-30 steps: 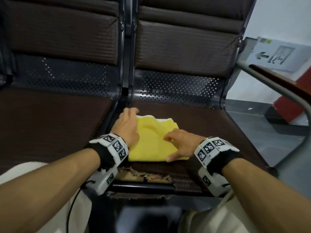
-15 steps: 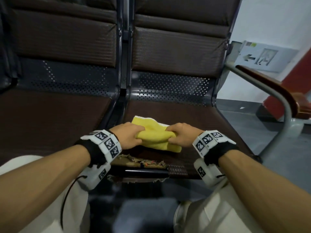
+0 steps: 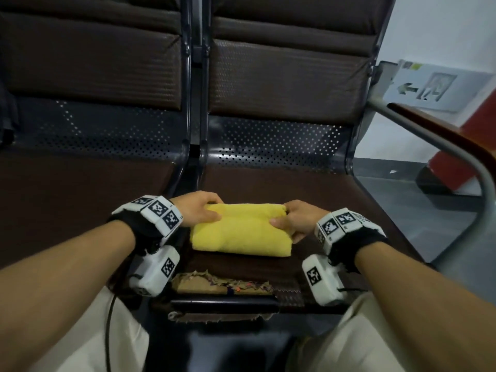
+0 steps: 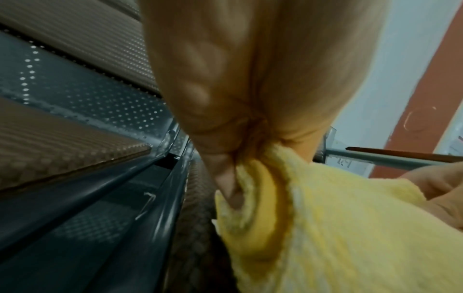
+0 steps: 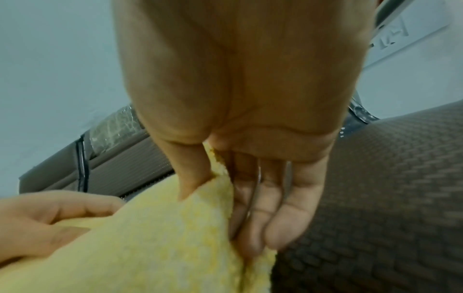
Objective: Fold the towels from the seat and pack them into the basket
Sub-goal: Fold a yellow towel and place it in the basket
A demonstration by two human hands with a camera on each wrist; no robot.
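Note:
A yellow towel, folded into a thick rectangle, lies near the front of the right brown seat. My left hand grips its far left corner, thumb on top and fingers under the fold. My right hand grips the far right corner the same way. In the left wrist view the left hand pinches the layered edge of the towel. In the right wrist view the right hand holds the towel between thumb and fingers. No basket is in view.
A second brown seat stands to the left, with a metal gap between the two. The right seat's front edge is torn and frayed. A grey armrest with a wooden top runs along the right side.
The towel went from a flat square under my palms to a bunched fold, and now lies as a wider, thicker rectangle. Both hands moved apart to its far corners.

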